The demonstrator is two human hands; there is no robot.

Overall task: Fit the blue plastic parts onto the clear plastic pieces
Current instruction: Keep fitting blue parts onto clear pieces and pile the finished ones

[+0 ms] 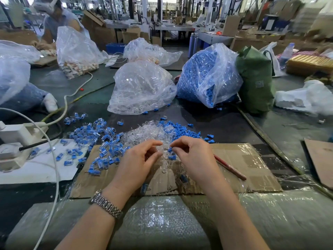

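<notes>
Pinching a clear plastic piece (161, 148) between curled fingertips, the left hand (137, 161) meets the right hand (193, 156), which pinches a blue plastic part (170, 150), above one cardboard sheet (248, 165); loose heaps behind are too many to count.

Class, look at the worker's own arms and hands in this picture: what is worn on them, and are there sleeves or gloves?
Both forearms are bare, with no sleeves in view. The left hand and right hand are ungloved. A silver metal-link wristwatch sits on the left wrist.
</notes>
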